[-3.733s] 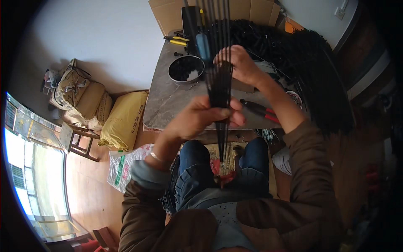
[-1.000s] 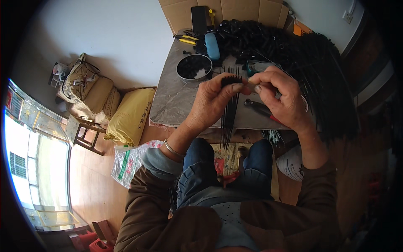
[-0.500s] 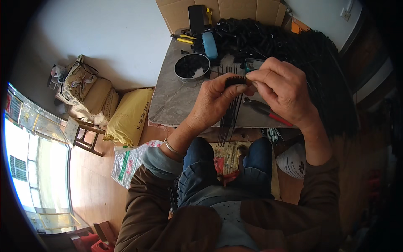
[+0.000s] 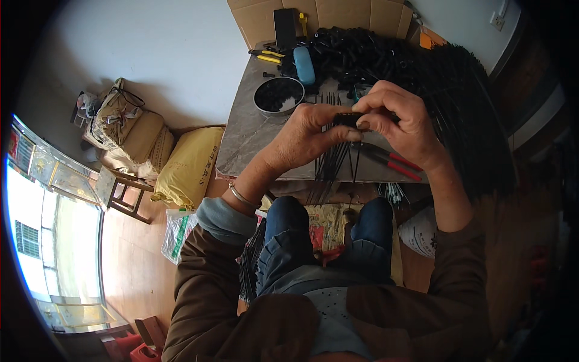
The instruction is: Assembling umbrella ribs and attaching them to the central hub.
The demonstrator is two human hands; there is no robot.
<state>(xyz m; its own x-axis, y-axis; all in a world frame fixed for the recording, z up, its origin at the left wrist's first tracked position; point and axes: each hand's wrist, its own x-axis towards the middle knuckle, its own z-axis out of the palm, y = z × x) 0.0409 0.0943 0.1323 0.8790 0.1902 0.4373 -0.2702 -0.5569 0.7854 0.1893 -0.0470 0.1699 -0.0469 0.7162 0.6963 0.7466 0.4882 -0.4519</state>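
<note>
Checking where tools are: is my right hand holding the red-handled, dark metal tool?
No, the red-handled tool lies on the marbled grey table, apart from the right hand.

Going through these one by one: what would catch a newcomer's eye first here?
Probably the left hand and right hand, meeting at a dark piece above the table, thin black rods below them. Then the heap of black parts at the table's far side, and the yellow sack on the floor at left.
</note>
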